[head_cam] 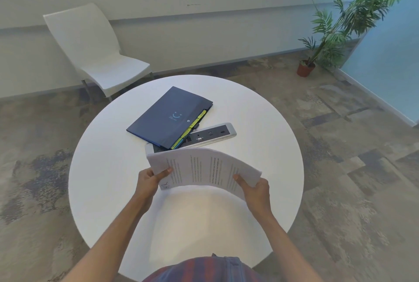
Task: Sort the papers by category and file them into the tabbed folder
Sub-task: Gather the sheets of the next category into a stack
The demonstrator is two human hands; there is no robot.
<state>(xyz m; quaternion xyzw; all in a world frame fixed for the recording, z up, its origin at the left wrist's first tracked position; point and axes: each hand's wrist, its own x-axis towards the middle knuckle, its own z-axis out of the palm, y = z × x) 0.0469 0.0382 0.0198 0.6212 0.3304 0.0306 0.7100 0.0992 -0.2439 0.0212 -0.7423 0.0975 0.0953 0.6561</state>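
Your left hand (148,179) pinches the left edge of the papers (204,168), thumb on top of the sheet near a handwritten "HR" mark at the corner, fingers curled beneath. Your right hand (257,191) grips the right edge the same way, thumb lying across the printed text. Both forearms reach forward from the bottom of the view and hold the stack raised above the tabletop (108,168), so that it bows upward in the middle and throws a shadow on the white surface below. The stack is several sheets thick; you cannot count them from here. Only the top page shows, printed in a few blocks of text too small to read. Just beyond the stack lies one tabbed folder (167,116), dark blue, closed and flat, with a pale smiling mark on its cover. Along its right edge yellow-green and blue tabs (192,126) poke out from the dividers inside; what else it contains is hidden. The folder's near corner overlaps one power and port strip (213,134) set in the round tabletop. Beyond the tabletop stand one white chair (95,55) at the left and one potted plant (335,32) at the right, on a patterned carpet (340,168).
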